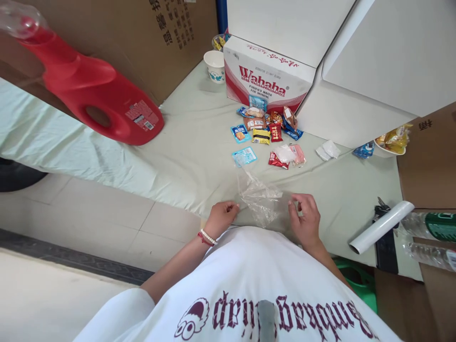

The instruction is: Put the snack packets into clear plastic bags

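Note:
A crumpled clear plastic bag [261, 195] lies on the cloth-covered table between my two hands, close to my shirt. At its left edge is my left hand [223, 217], thumb and fingertips pinched together on the thin plastic. My right hand [305, 218] is at the right side, fingers curled and fingertips closed at the bag's faint edge. Just beyond the bag lie a light blue packet [244, 156], a red packet [278, 160], a white packet [285, 153] and a pink packet [298, 155].
Several snack packets, including a yellow one [261, 137], lie before a Wahaha carton [267, 78]. A paper cup [214, 66] stands left of it. A large red bottle [103, 95] is at left. At right are white packets [327, 150], a snack bowl [392, 148] and a white roll [381, 227].

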The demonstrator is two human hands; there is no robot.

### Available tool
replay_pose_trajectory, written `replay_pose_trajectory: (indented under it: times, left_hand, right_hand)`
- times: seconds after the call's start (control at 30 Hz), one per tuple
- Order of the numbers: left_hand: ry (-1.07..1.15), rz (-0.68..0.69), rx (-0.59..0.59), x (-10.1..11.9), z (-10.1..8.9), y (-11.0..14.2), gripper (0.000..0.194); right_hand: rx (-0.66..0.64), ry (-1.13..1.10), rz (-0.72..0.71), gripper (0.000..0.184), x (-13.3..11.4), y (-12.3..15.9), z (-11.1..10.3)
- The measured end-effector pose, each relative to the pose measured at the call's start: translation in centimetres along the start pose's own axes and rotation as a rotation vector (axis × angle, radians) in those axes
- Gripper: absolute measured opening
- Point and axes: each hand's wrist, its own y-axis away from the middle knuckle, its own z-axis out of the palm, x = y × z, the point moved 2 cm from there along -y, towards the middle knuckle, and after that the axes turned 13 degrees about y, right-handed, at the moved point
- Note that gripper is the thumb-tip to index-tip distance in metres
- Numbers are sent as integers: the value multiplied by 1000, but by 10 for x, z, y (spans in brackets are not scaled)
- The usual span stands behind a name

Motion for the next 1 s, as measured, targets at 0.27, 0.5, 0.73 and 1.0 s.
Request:
replay_pose_trajectory:
  times: [0.27, 0.5, 0.73, 1.0]
  left_hand:
    - [98, -64, 18, -11, 15, -12, 31]
    - [208, -14, -5, -4, 17, -31, 29]
    - [547, -115, -124, 7, 3, -24, 32]
    - [851, -141, -25, 20, -30, -27, 34]
  right_hand:
    - [-535, 137, -197, 13, -29, -5, 73]
    - [-434, -477, 201, 17, -13, 7, 84]
    - [-273, -976, 686, 34, -2, 6, 56]
    - [-128, -995, 816, 35, 44, 13, 21]
